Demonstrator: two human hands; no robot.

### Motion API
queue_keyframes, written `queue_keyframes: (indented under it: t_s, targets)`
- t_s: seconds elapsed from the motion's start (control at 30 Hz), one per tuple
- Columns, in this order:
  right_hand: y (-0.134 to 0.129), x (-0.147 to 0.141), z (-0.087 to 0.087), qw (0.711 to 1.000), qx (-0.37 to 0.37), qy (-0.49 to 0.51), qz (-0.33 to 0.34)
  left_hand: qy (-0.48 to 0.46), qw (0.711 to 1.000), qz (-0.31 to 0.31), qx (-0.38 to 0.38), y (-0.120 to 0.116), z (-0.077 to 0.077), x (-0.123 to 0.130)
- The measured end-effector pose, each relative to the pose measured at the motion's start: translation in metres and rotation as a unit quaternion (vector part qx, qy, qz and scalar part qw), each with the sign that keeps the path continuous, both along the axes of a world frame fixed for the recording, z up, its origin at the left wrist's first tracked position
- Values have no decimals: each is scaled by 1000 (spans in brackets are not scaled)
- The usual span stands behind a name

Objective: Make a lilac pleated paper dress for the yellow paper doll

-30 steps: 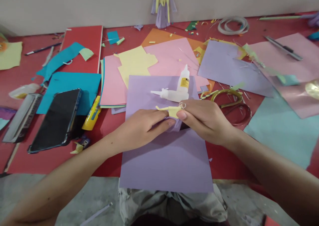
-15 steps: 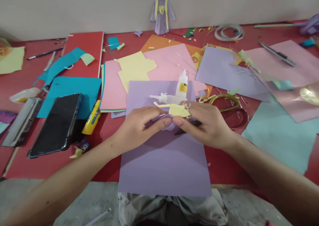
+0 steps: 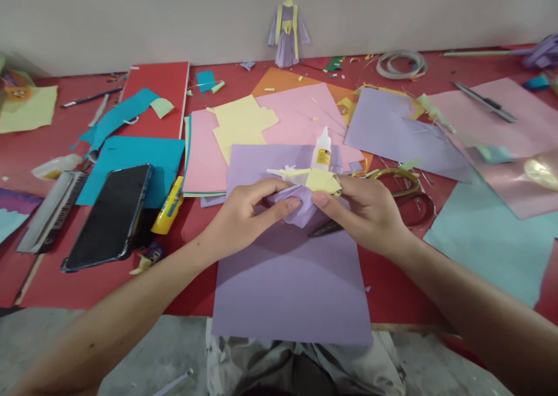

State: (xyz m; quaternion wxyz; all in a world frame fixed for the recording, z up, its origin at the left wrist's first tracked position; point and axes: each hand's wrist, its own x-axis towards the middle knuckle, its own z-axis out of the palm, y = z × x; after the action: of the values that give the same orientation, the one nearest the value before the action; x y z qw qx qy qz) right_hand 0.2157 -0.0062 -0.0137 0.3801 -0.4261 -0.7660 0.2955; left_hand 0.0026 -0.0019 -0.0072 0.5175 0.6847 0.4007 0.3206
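Both my hands hold a small paper doll [image 3: 322, 181] made of yellow and purple paper, above a large purple sheet [image 3: 292, 285]. My left hand [image 3: 250, 213] pinches the folded purple part, thumb on top. My right hand [image 3: 364, 210] grips the yellow end between thumb and fingers. Just behind the doll lies a white glue bottle [image 3: 322, 152] with a yellow label; a second white nozzle shows beside it, partly covered. The dark tip of the scissors [image 3: 325, 229] pokes out under my right hand, and their ringed handles [image 3: 399, 181] lie to its right.
A phone [image 3: 108, 216], a yellow tube [image 3: 168, 206] and a knife box [image 3: 52, 210] lie to the left. A finished-looking paper doll [image 3: 288, 32] leans on the wall. Coloured sheets, a coil of tape [image 3: 401, 64] and a craft knife [image 3: 486, 101] lie at the back and right.
The doll has turned in my hands, so more of its purple folded part shows. My left thumb has shifted back from my right thumb. The view has moved slightly.
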Motion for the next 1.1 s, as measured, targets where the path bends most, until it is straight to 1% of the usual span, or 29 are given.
queue_keyframes:
  t_s: [0.1,0.2,0.3,0.43,0.53,0.63,0.8,0.93,1.1]
  targets:
    - [1,0,0,1000,6,14,22,-7,1000,3,-9,0,1,0]
    - [1,0,-1,999,-1,29,25,-9,1000,8,-11,0,2,0]
    - [-1,-1,-3,997,-34,63,20,-12,1000,8,-25,1,1,-1]
    - [0,-2,-5,993,-68,100,16,-49,997,3,-53,5,0,-1]
    - [1,-3,-6,991,-85,106,19,-70,996,4,-56,7,-1,-1]
    - [1,-4,-7,986,-110,123,28,-72,996,10,-55,7,-1,-1]
    - [-2,-4,-7,975,-166,148,26,-99,993,-1,-67,5,-3,-1]
    - [-1,-3,-5,959,-223,173,35,-112,991,-18,-75,5,-4,-2]
    - [-2,-3,-6,948,-256,188,36,-114,989,-17,-92,5,-4,-4]
